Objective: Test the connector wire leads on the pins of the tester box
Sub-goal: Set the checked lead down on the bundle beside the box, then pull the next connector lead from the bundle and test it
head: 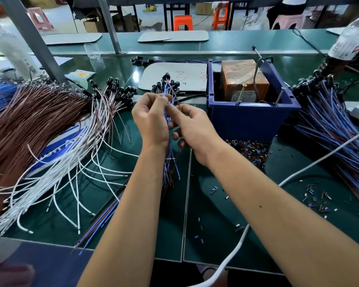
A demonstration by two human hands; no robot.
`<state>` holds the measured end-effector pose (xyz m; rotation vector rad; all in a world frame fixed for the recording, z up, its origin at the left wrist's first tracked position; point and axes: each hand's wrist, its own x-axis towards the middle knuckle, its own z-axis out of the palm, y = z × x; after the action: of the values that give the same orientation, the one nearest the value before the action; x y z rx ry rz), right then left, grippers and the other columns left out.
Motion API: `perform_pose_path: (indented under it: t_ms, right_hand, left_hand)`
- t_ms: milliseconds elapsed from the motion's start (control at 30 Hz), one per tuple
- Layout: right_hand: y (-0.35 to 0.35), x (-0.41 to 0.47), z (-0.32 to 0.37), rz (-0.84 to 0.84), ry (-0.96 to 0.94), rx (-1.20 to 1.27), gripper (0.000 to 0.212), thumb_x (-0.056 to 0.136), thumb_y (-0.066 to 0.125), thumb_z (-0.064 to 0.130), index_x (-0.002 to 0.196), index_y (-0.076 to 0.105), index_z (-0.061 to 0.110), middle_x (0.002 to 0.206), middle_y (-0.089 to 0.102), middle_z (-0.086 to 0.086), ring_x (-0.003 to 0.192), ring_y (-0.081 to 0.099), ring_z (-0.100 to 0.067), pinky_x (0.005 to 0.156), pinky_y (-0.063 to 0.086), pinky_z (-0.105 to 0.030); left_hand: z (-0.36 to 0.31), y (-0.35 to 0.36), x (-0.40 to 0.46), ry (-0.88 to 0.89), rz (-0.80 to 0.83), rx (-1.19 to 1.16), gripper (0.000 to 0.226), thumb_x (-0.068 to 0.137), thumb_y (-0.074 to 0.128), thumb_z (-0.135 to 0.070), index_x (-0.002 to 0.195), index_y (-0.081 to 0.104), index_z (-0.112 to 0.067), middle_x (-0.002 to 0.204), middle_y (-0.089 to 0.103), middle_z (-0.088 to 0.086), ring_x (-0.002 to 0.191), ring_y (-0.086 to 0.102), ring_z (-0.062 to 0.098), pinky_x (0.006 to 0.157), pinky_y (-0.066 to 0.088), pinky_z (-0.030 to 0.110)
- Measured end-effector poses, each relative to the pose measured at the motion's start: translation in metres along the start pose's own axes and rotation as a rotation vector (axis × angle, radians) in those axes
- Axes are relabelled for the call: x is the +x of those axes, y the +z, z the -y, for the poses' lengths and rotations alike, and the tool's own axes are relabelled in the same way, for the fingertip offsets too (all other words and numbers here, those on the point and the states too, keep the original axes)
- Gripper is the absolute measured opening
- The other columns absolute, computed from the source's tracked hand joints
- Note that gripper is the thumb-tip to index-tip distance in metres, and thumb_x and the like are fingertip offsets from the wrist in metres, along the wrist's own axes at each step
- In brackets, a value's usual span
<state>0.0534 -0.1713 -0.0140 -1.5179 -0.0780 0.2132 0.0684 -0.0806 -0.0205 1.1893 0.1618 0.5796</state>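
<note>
- Our left hand (151, 119) grips a bundle (169, 129) of blue and brown leads upright, black connectors (167, 83) on top, stripped ends hanging down, probably so single wires can be sorted out.
- Our right hand (192, 127) pinches a lead or two just beside the left thumb, seemingly picking out the pair to test.
- The tester (245, 79), an orange box inside a blue bin (251, 119), stands just right of the hands; two screw-like pins (241, 93) lean on its front rim, within easy reach. No lead touches them yet.
- Wires heaped left (33, 121) and right (332, 121) look like separate piles; which is tested we cannot tell.
</note>
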Motion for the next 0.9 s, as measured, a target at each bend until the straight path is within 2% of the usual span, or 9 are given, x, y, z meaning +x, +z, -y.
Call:
perform_pose_path:
  t_ms: [100, 233, 333, 467, 533, 633, 667, 767, 900]
  right_hand:
    - [0.001, -0.003, -0.001, 0.059, -0.020, 0.064, 0.019, 0.106, 0.062, 0.029, 0.092, 0.064, 0.016, 0.071, 0.058, 0.004, 0.050, 0.045, -0.007, 0.040, 0.033, -0.019]
    - [0.001, -0.003, 0.002, 0.069, -0.040, 0.136, 0.019, 0.104, 0.065, 0.025, 0.086, 0.067, 0.019, 0.076, 0.062, 0.004, 0.055, 0.047, -0.007, 0.043, 0.036, -0.018]
    - [0.000, -0.003, 0.004, -0.003, -0.164, -0.012, 0.023, 0.103, 0.065, 0.016, 0.080, 0.064, 0.017, 0.070, 0.061, 0.004, 0.053, 0.049, -0.002, 0.048, 0.040, -0.015]
    - [-0.004, 0.001, 0.008, -0.164, -0.296, -0.291, 0.027, 0.098, 0.072, 0.023, 0.072, 0.070, 0.016, 0.066, 0.066, 0.002, 0.061, 0.054, -0.012, 0.065, 0.056, -0.039]
    - [-0.007, 0.002, 0.010, -0.181, -0.328, -0.414, 0.029, 0.097, 0.074, 0.026, 0.073, 0.073, 0.011, 0.067, 0.070, -0.002, 0.063, 0.060, -0.019, 0.072, 0.059, -0.042]
    - [-0.009, 0.002, 0.009, -0.193, -0.363, -0.598, 0.033, 0.097, 0.072, 0.025, 0.071, 0.071, 0.004, 0.067, 0.068, -0.009, 0.069, 0.061, -0.029, 0.071, 0.053, -0.043]
    - [-0.009, 0.002, 0.009, -0.203, -0.384, -0.663, 0.033, 0.097, 0.070, 0.023, 0.070, 0.069, 0.004, 0.067, 0.066, -0.010, 0.068, 0.058, -0.029, 0.071, 0.052, -0.043]
    - [-0.007, -0.001, 0.008, -0.229, -0.456, -0.791, 0.032, 0.100, 0.060, 0.021, 0.070, 0.056, 0.010, 0.068, 0.060, -0.007, 0.069, 0.054, -0.031, 0.067, 0.048, -0.044]
    - [-0.003, -0.008, 0.015, -0.300, -0.562, -0.720, 0.026, 0.109, 0.048, 0.021, 0.084, 0.043, 0.014, 0.069, 0.049, 0.004, 0.064, 0.046, -0.023, 0.062, 0.032, -0.038]
  left_hand:
    - [-0.001, -0.001, 0.002, 0.015, 0.011, -0.044, 0.017, 0.076, 0.058, -0.013, 0.059, 0.060, -0.014, 0.071, 0.067, 0.006, 0.064, 0.054, 0.022, 0.058, 0.047, 0.032]
    - [0.003, -0.001, 0.003, 0.047, -0.016, 0.037, 0.029, 0.088, 0.060, -0.021, 0.069, 0.057, 0.000, 0.058, 0.049, 0.005, 0.050, 0.041, 0.019, 0.043, 0.034, 0.025]
    - [0.004, -0.002, 0.006, 0.082, -0.097, 0.112, 0.042, 0.099, 0.058, -0.015, 0.058, 0.054, -0.007, 0.051, 0.048, -0.004, 0.052, 0.042, 0.014, 0.052, 0.037, 0.027]
    - [0.004, -0.007, 0.010, 0.051, -0.243, 0.471, 0.040, 0.096, 0.056, -0.021, 0.061, 0.065, -0.007, 0.051, 0.055, -0.007, 0.052, 0.046, 0.007, 0.057, 0.038, 0.023]
    - [0.004, -0.010, 0.009, 0.020, -0.227, 0.684, 0.042, 0.097, 0.052, -0.030, 0.065, 0.065, -0.006, 0.058, 0.057, -0.002, 0.060, 0.048, 0.011, 0.063, 0.038, 0.031]
    - [0.003, -0.008, 0.006, 0.037, -0.129, 0.967, 0.052, 0.103, 0.042, -0.046, 0.068, 0.065, -0.015, 0.076, 0.062, 0.001, 0.096, 0.048, 0.020, 0.090, 0.039, 0.040]
    - [0.002, -0.006, 0.006, 0.041, -0.083, 0.972, 0.057, 0.104, 0.041, -0.049, 0.065, 0.064, -0.014, 0.073, 0.062, -0.001, 0.094, 0.049, 0.018, 0.088, 0.040, 0.040]
    - [-0.002, -0.001, 0.007, -0.076, 0.028, 0.666, 0.062, 0.104, 0.052, -0.047, 0.054, 0.048, -0.012, 0.054, 0.051, -0.004, 0.060, 0.043, 0.017, 0.063, 0.033, 0.035]
    - [-0.008, -0.002, 0.003, -0.102, 0.018, 0.510, 0.053, 0.106, 0.050, -0.045, 0.063, 0.068, -0.019, 0.070, 0.069, -0.001, 0.072, 0.060, 0.024, 0.076, 0.049, 0.037]
